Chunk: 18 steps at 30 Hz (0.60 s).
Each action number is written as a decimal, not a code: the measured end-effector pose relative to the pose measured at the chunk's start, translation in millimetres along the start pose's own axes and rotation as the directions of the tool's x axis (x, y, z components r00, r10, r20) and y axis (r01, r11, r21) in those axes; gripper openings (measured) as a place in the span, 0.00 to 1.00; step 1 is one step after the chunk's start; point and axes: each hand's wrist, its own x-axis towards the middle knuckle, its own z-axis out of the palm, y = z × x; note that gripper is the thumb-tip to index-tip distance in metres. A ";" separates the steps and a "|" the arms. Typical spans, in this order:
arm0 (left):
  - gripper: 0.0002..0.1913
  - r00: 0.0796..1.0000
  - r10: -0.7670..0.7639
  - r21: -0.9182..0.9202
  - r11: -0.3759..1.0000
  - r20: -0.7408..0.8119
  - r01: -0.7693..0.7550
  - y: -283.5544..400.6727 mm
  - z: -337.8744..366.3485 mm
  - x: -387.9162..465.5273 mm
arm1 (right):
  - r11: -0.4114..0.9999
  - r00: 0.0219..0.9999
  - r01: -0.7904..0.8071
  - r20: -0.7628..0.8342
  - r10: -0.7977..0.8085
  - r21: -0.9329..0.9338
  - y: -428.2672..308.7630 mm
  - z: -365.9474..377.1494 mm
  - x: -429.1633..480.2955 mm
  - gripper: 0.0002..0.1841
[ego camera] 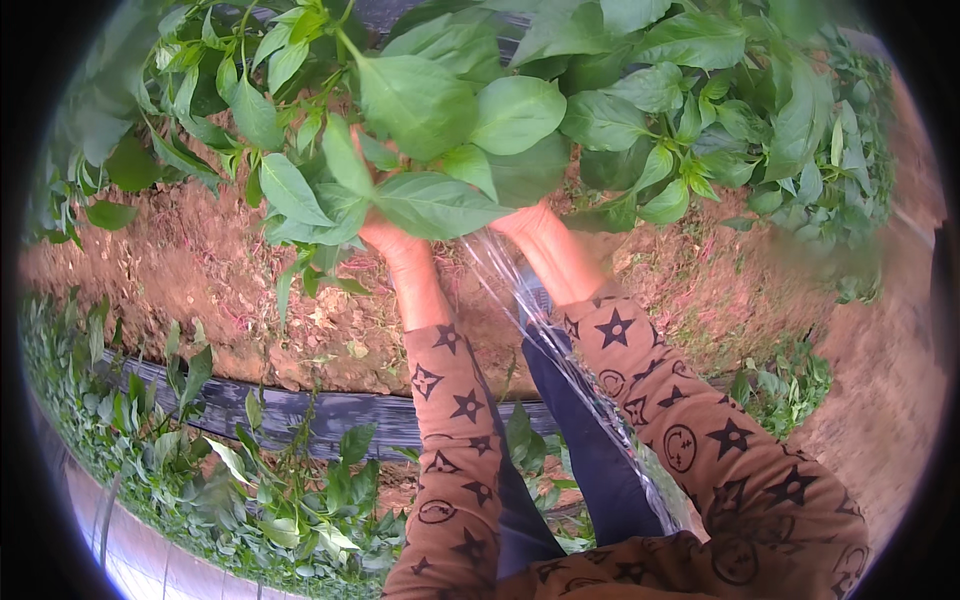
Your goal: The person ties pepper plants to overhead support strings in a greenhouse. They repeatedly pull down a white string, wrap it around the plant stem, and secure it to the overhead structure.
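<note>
Both of my hands reach in under the broad leaves of a pepper plant [420, 105]. Of my left hand [384, 234], only the wrist side shows below a large leaf [442, 204]. My right hand [523, 219] is likewise covered from the knuckles on, to the right of that leaf. A bundle of clear plastic strands [525, 300] runs from beside my right hand down along my right forearm towards my waist. Leaves hide the fingers of both hands, so what they grip cannot be seen.
More pepper plants [675, 127] continue to the right along the row. Bare reddish soil [187, 277] lies between the rows. Behind me, black plastic mulch film [300, 412] runs beside another row of plants [300, 487]. My dark-trousered leg [592, 450] stands between my arms.
</note>
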 end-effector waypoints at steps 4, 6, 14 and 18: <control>0.26 0.998 -0.052 -0.074 0.996 -0.032 0.049 -2.2 1.0 2.0 | 0.999 0.997 0.053 -0.057 -0.053 -0.003 17.7 -1.7 -13.0 0.21; 0.28 0.996 -0.081 0.042 0.996 0.041 0.079 -0.6 -3.7 4.0 | 0.957 0.992 0.109 -0.036 -0.123 -0.269 18.1 -7.1 -11.7 0.21; 0.26 0.975 -0.209 -0.066 0.975 0.071 0.214 9.7 -12.7 8.2 | 0.977 0.942 -0.052 -0.335 -0.021 -0.208 -20.9 -15.2 15.0 0.16; 0.25 0.980 -0.038 0.282 0.959 0.195 -0.019 17.2 -6.2 16.1 | 0.259 0.978 0.205 0.186 -0.097 -0.944 -10.3 2.3 3.8 0.15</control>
